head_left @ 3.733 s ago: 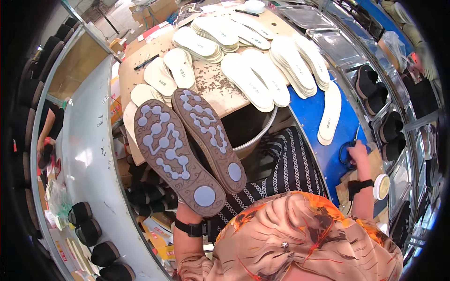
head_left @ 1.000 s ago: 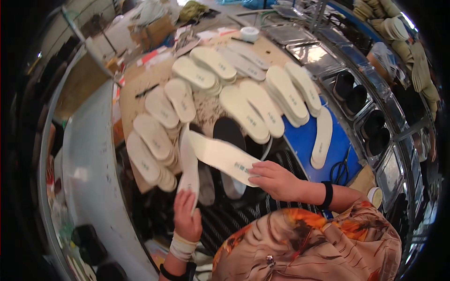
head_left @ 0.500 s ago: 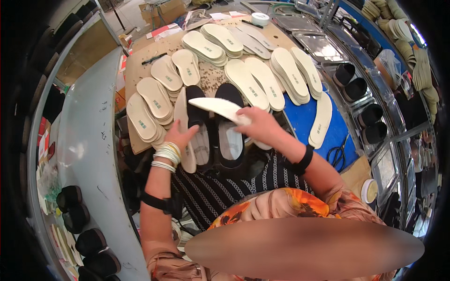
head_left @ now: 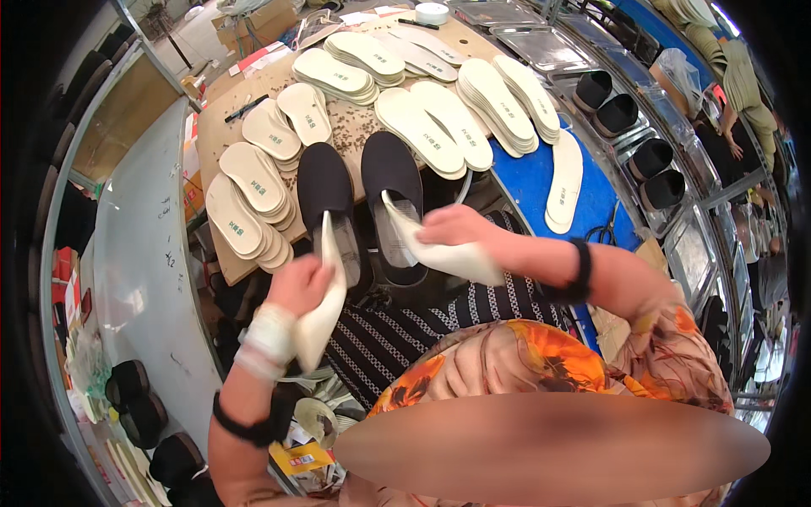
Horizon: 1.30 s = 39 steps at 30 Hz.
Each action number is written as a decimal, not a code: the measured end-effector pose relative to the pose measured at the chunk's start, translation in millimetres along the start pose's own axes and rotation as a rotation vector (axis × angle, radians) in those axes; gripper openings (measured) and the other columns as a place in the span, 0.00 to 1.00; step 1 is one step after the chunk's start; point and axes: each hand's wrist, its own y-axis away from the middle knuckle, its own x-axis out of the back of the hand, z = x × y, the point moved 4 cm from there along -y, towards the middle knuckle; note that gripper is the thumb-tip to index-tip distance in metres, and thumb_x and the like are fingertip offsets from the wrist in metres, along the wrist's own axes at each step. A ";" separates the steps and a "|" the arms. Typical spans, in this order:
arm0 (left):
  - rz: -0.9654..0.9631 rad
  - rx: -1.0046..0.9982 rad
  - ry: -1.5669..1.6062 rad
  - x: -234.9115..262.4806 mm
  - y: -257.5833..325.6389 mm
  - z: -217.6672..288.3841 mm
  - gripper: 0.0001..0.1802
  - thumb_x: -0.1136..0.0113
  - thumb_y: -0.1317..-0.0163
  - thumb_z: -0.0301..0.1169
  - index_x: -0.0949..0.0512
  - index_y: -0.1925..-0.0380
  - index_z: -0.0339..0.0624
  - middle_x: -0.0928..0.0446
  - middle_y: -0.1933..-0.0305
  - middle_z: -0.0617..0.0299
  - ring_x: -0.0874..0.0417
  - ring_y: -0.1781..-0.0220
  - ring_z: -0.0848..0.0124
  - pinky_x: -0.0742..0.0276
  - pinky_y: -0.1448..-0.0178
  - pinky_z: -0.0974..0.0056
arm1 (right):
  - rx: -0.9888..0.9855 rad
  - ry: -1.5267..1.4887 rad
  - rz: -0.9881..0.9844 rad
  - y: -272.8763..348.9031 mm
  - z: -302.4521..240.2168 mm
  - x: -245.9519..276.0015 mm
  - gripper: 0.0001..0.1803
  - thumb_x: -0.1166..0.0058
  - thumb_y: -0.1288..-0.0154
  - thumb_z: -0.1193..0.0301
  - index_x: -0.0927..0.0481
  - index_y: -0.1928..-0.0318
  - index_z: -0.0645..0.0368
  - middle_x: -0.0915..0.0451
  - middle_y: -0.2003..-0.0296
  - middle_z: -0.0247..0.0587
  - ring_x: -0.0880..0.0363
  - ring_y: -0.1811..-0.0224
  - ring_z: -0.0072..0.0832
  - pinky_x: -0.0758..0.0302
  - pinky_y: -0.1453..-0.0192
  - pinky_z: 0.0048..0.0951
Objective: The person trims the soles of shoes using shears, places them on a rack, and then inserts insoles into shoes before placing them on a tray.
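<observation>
Two black slip-on shoes stand side by side in front of me, toes pointing away. At the opening of the left shoe (head_left: pixel 325 182), my left hand (head_left: pixel 297 286) grips a cream insole (head_left: pixel 319 328), its tip reaching to the shoe's mouth. My right hand (head_left: pixel 456 226) is closed on a second cream insole (head_left: pixel 463 260), tilted over the right shoe (head_left: pixel 391 169) with its narrow end in the opening. Both hands are slightly blurred. Pale lining shows inside both shoes.
Stacks of cream insoles (head_left: pixel 427 131) cover the wooden board (head_left: pixel 221 118) beyond the shoes. On the blue surface (head_left: pixel 528 182) lie a single insole (head_left: pixel 564 182) and black scissors (head_left: pixel 605 226). More black shoes (head_left: pixel 617 114) sit on metal racks at right, and a grey panel (head_left: pixel 139 253) runs along the left.
Both hands have turned their insoles toward the shoes, bringing the tips to the openings. My left hand has closed round its insole and moved nearer me. The view has shifted slightly.
</observation>
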 end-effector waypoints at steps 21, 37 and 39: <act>-0.226 0.240 -0.662 -60.5 -114.5 -17.1 0.09 0.48 0.45 0.30 0.22 0.70 0.36 0.23 0.66 0.43 0.21 0.63 0.50 0.24 0.60 0.55 | -0.405 0.933 -0.380 -79.1 76.1 -54.0 0.09 0.48 0.48 0.71 0.17 0.66 0.53 0.19 0.64 0.36 0.20 0.61 0.31 0.23 0.63 0.31; -0.161 0.344 -0.240 -50.6 -91.4 17.0 0.16 0.51 0.45 0.38 0.26 0.64 0.35 0.24 0.65 0.42 0.22 0.61 0.51 0.26 0.58 0.53 | -0.248 0.445 -0.456 -66.8 -10.9 28.1 0.15 0.47 0.49 0.60 0.21 0.64 0.55 0.22 0.75 0.46 0.22 0.68 0.42 0.27 0.63 0.38; -0.061 0.314 -0.110 -63.9 -89.0 8.0 0.15 0.50 0.46 0.36 0.28 0.68 0.33 0.26 0.68 0.39 0.24 0.63 0.45 0.28 0.59 0.51 | -0.202 0.416 -0.320 -67.0 -19.4 46.5 0.15 0.46 0.50 0.61 0.22 0.64 0.56 0.22 0.77 0.47 0.23 0.71 0.43 0.27 0.65 0.37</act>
